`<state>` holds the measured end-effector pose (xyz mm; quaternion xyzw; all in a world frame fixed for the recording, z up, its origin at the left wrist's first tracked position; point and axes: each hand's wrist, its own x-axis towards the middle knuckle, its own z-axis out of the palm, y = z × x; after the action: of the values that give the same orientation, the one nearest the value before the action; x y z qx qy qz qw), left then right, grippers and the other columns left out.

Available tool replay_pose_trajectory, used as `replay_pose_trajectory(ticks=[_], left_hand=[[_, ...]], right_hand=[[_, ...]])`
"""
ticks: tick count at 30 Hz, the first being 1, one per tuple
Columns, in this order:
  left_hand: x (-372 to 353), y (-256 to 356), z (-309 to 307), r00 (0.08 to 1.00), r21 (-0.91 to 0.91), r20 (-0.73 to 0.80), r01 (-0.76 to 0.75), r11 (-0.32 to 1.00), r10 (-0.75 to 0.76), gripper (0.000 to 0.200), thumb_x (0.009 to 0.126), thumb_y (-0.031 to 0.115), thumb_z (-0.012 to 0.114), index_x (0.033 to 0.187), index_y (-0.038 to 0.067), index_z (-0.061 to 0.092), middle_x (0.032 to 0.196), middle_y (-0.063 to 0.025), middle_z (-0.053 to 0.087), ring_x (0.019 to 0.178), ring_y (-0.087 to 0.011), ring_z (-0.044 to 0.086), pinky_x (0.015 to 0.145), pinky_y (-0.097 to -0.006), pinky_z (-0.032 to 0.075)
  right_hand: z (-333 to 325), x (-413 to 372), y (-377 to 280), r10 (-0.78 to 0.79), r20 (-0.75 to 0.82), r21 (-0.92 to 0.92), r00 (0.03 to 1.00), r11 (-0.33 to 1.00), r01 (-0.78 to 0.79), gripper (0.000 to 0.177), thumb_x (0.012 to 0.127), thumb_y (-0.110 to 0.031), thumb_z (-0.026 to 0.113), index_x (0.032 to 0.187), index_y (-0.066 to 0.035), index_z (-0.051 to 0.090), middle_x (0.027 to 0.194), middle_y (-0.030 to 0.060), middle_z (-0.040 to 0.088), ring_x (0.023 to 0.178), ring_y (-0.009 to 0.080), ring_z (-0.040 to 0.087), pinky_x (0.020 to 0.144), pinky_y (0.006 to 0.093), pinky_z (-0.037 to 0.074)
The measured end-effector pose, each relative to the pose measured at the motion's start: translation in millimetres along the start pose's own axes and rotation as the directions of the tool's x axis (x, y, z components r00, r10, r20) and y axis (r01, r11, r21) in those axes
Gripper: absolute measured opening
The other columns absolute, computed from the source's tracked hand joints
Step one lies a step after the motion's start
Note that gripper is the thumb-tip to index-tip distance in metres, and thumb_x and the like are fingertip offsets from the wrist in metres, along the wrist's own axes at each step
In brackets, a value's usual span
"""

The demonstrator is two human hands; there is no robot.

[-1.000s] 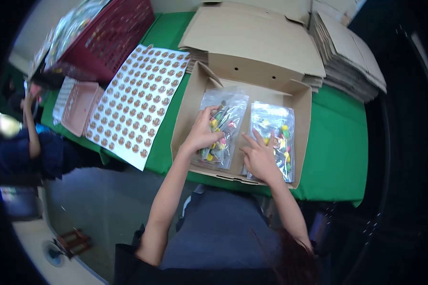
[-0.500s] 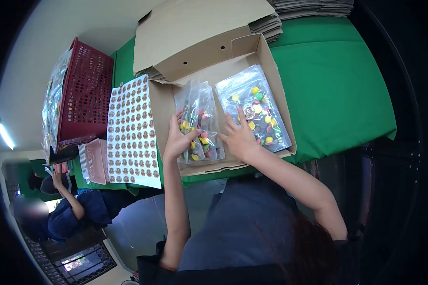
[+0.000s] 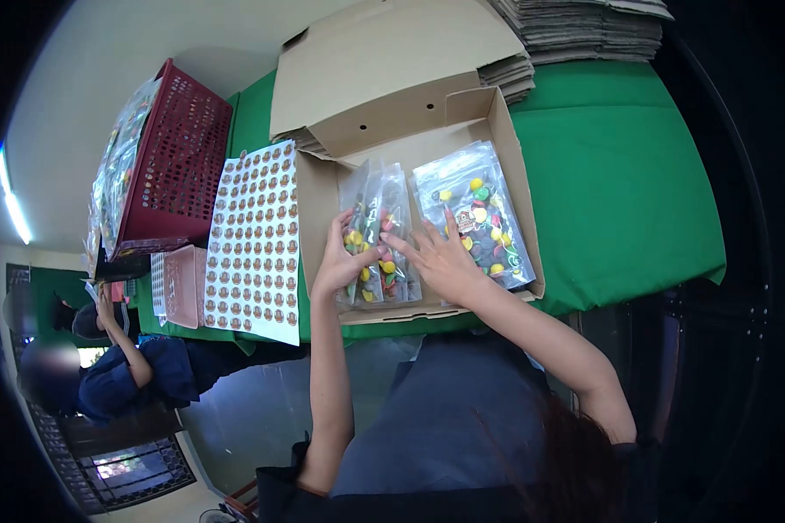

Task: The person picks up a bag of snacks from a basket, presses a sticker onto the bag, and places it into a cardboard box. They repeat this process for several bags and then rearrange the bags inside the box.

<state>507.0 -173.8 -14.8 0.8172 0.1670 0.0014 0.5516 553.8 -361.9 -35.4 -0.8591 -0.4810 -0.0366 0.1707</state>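
Observation:
An open cardboard box (image 3: 321, 190) holds clear plastic pouches of colourful round candies. My left hand (image 3: 344, 261) is closed around the left edge of several upright pouches (image 3: 397, 209) in the box's left part, its thumb across their front. My right hand (image 3: 445, 261) has its fingers spread. Its fingers on the left reach to the face of those pouches, while another finger lies by the round brown label of a flat pouch (image 3: 497, 235) on the right side of the box.
A sheet of round stickers (image 3: 257, 235) lies left of the box, beside a pink tray (image 3: 184, 283) and a red basket (image 3: 179, 157) of pouches. Stacked flat cardboard (image 3: 584, 35) is at the back of the green cloth (image 3: 619, 183). Another person (image 3: 144, 370) stands at left.
My right hand has shifted left, its fingers now reaching the upright pouches. The left hand keeps its hold. The whole view has shifted slightly.

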Motion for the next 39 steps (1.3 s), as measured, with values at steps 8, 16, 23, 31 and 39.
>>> replay_pose_trajectory(ticks=[8,16,23,31,39], left_hand=[[-7.8,9.0,5.2,1.000,0.179,0.031,-0.009,0.984,0.003,0.091,0.054,0.038,0.074,0.123,0.003,0.025,0.115,-0.0181,0.029,0.109,-0.0298,0.034,0.092,-0.0362,0.031],[-12.7,17.9,12.0,0.999,0.237,-0.035,0.047,0.970,-0.040,0.067,0.071,0.040,0.060,0.122,0.008,0.031,0.118,-0.0156,0.032,0.111,-0.0280,0.034,0.087,-0.0361,0.035],[-21.5,13.1,14.7,0.894,0.013,-0.366,-0.273,0.962,0.259,0.046,0.076,0.027,0.056,0.111,0.002,0.042,0.117,-0.0150,0.036,0.112,-0.0265,0.034,0.094,-0.0318,0.027],[-60.4,-0.5,20.4,0.977,0.423,-0.189,-0.013,0.906,0.102,0.062,0.063,0.020,0.053,0.123,0.022,0.036,0.130,-0.0198,0.021,0.121,-0.0340,0.021,0.097,-0.0417,0.020],[-66.6,8.2,31.0,0.992,0.671,-0.115,0.119,0.732,-0.057,0.070,0.066,0.039,0.056,0.127,0.034,0.023,0.133,-0.0149,0.018,0.120,-0.0381,0.018,0.097,-0.0454,0.019]], right_hand=[[-2.6,2.3,-0.4,-0.019,0.049,-0.035,0.999,0.999,0.021,0.048,0.076,-0.014,0.045,0.122,-0.022,0.035,0.101,0.0117,0.051,0.108,0.0244,0.041,0.095,0.0566,0.010],[-10.5,-0.4,-1.0,0.002,0.065,0.012,0.998,1.000,-0.003,0.066,0.063,-0.008,0.057,0.123,-0.011,0.029,0.100,0.0105,0.048,0.104,0.0234,0.042,0.092,0.0560,0.019],[-25.4,-6.5,4.7,0.094,-0.009,0.246,0.996,0.965,-0.089,0.039,0.065,-0.008,0.053,0.103,-0.009,0.048,0.095,0.0118,0.046,0.103,0.0260,0.039,0.095,0.0525,0.018],[-72.4,-39.2,39.3,0.184,0.051,0.299,0.982,0.935,-0.191,0.049,0.064,-0.025,0.057,0.108,-0.006,0.046,0.116,0.0172,0.037,0.113,0.0400,0.026,0.093,0.0519,0.017],[-74.0,-43.8,29.0,0.215,0.362,0.122,0.907,0.954,-0.274,0.071,0.063,-0.038,0.059,0.124,-0.017,0.029,0.129,0.0212,0.021,0.118,0.0477,0.010,0.092,0.0592,0.017]])
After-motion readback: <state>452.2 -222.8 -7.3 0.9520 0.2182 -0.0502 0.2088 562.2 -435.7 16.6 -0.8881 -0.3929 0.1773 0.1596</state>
